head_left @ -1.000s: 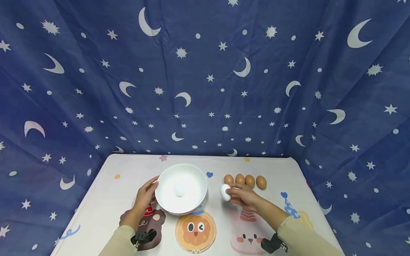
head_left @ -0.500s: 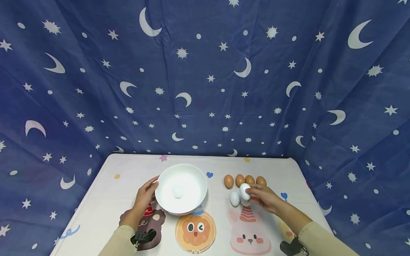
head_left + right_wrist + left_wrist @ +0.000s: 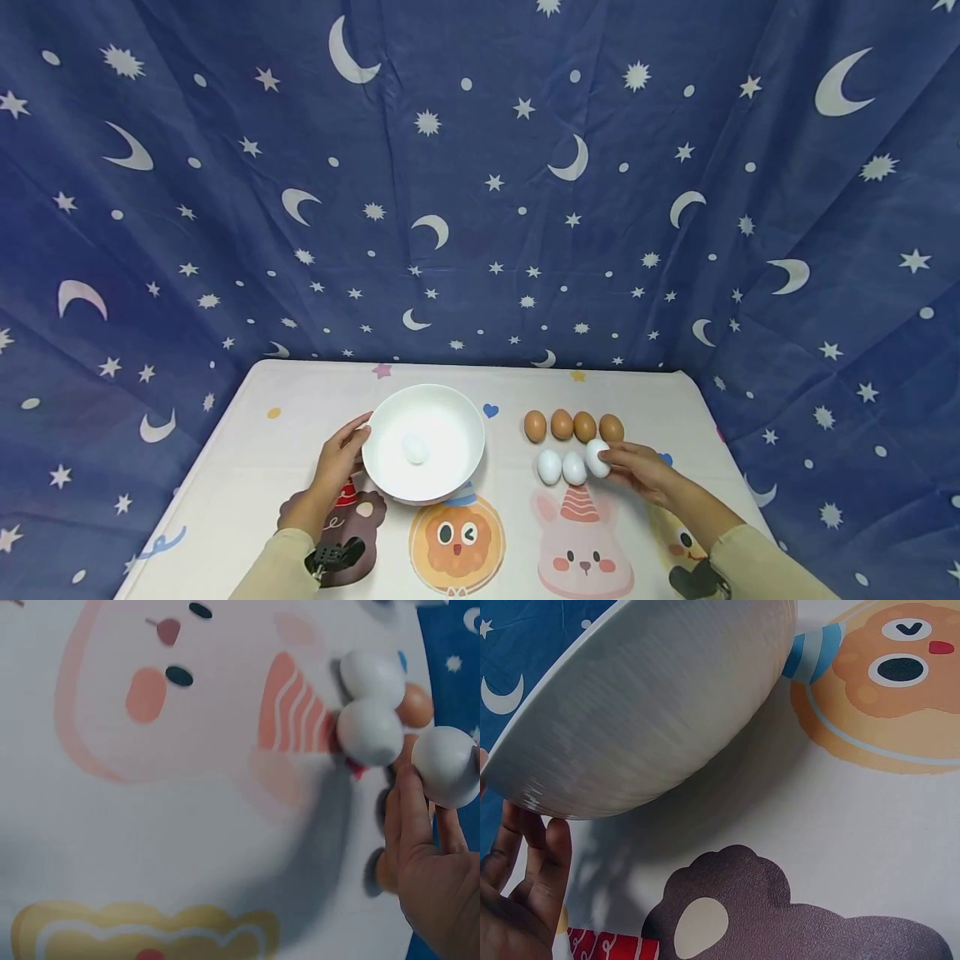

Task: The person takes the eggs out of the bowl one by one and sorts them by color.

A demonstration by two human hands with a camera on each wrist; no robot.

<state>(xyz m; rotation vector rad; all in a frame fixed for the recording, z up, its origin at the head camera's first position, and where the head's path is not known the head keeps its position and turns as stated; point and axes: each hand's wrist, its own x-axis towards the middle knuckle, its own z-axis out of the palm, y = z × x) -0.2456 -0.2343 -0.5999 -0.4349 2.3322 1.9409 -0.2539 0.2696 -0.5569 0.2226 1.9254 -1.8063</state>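
A white bowl (image 3: 457,408) stands at the left of the table, with one white egg (image 3: 415,448) inside it. My left hand (image 3: 339,457) holds the bowl at its left side, fingertips against the outer wall (image 3: 660,712). To the right, my right hand (image 3: 641,473) pinches a white egg (image 3: 597,458) between thumb and fingers; the right wrist view shows this held egg (image 3: 446,766) large. Just left of it, two white eggs (image 3: 549,467) sit side by side on the table. Behind them is a row of several brown eggs (image 3: 562,424).
The white tablecloth (image 3: 315,392) carries printed cartoon figures, among them a pink rabbit (image 3: 585,558) and a brown bear (image 3: 360,542). A dark blue curtain (image 3: 480,233) with moons and stars hangs behind the table and at both sides.
My right hand has moved right with the white egg, from left of the white eggs to their right end. The egg in the bowl has shifted slightly left. My left hand stays put.
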